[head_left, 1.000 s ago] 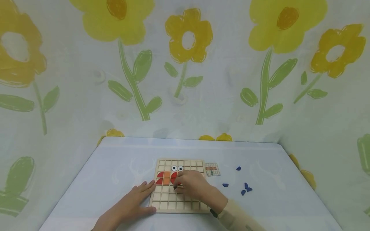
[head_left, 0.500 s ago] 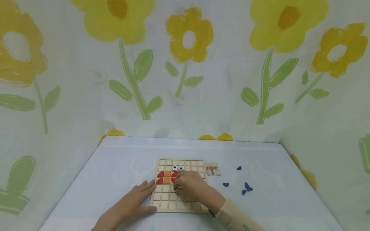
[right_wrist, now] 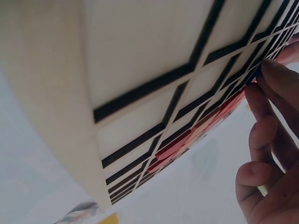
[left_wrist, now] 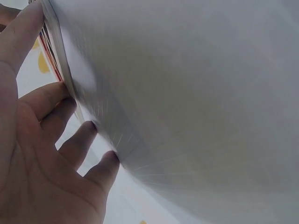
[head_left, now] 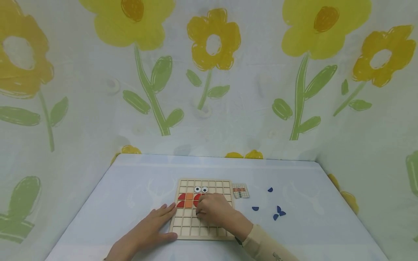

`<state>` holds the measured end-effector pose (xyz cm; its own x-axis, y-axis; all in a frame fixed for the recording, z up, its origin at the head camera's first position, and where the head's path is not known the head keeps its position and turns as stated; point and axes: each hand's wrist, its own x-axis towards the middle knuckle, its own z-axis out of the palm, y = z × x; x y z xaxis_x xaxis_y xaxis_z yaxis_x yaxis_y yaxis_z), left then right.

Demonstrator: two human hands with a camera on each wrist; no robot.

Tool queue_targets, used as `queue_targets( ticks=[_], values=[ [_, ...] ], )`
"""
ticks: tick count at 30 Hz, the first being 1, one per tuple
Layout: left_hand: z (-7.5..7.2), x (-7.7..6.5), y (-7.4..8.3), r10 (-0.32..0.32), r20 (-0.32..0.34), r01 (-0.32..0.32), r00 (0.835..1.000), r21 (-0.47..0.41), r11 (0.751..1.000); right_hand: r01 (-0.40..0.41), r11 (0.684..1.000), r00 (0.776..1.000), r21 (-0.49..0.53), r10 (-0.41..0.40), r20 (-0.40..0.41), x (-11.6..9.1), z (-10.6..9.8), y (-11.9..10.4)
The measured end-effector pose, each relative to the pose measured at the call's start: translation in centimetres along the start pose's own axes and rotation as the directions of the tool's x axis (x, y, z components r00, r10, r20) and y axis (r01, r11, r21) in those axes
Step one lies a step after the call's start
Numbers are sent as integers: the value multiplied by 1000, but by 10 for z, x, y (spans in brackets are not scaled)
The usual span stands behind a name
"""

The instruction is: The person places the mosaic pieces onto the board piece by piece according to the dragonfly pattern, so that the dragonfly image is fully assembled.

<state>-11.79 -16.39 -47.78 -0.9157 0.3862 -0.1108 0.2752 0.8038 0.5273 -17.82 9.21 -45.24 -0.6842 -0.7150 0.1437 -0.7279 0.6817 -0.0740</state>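
A wooden grid board [head_left: 185, 231] lies on the table with shallow square cells. My left hand [head_left: 151, 225] lies at its left side, fingers extended; in the left wrist view the fingertips touch the board's edge [left_wrist: 58, 44]. Over the middle of the board, my right hand [head_left: 216, 208] pinches a small blue piece [right_wrist: 253, 74] between thumb and forefinger, low at a cell. Most of that piece is hidden by the fingers. Red rounded pieces [head_left: 180, 204], orange squares [head_left: 188, 200] and two white eye discs [head_left: 197, 189] sit in cells; my right hand covers part of the pattern.
A small pattern card [head_left: 240, 191] lies against the board's right side. Further right are several loose blue pieces, one at the back [head_left: 270, 189], one nearer the board [head_left: 255, 208] and a cluster [head_left: 279, 209]. Flower-printed cloth [head_left: 228, 119] walls the table's back and sides.
My right hand has settled slightly lower on the board, its fingers drawn closer round the small piece. The left hand keeps its place at the board's edge.
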Motion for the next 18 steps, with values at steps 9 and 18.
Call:
queue_targets(
  ticks=[9, 18],
  values=[
    [-1, 0, 0, 18, -7, -18, 1000, 4, 1000, 17, 1000, 999, 25, -16, -44, -2, 4, 3],
    [0, 1, 0, 5, 1, -5, 1000, 4, 1000, -13, 997, 997, 78, 19, -75, -7, -1, 12]
  ],
)
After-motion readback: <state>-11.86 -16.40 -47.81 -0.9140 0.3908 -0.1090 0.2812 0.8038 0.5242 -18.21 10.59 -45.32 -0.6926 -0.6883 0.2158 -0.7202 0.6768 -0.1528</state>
